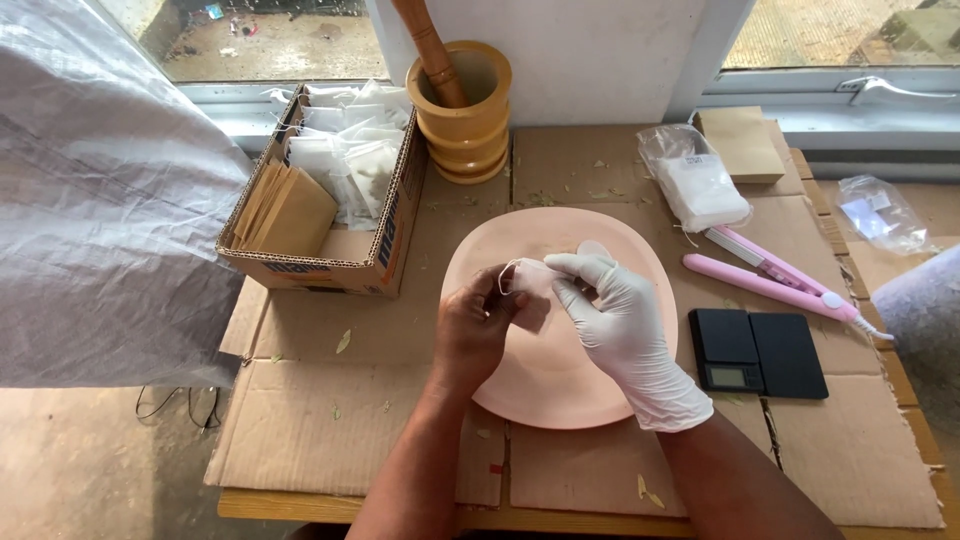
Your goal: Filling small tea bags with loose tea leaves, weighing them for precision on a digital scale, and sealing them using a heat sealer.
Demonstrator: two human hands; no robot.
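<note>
A small white mesh sachet (530, 285) with a thin drawstring loop is held above a pale pink plate (600, 390), pinched between a person's two hands at the centre of a cardboard-covered table (330, 400). The bare left hand (478, 328) grips the sachet's lower left side with curled fingers, while the right hand (615, 315), in a white glove, pinches its upper right edge between thumb and fingertips. A small pale lump (594, 249) lies on the plate just beyond the hands. To the right of the plate sit a black pocket scale (757, 352) and, beyond it, a pink heat sealer (775, 282). A clear bag of white sachets (695, 180) and a brown paper packet (742, 143) rest further back. To the left stands an open cardboard box (325, 195) holding brown envelopes and more sachets, beside a wooden mortar and pestle (462, 100). A grey woven sack (100, 200) fills the left edge.
</note>
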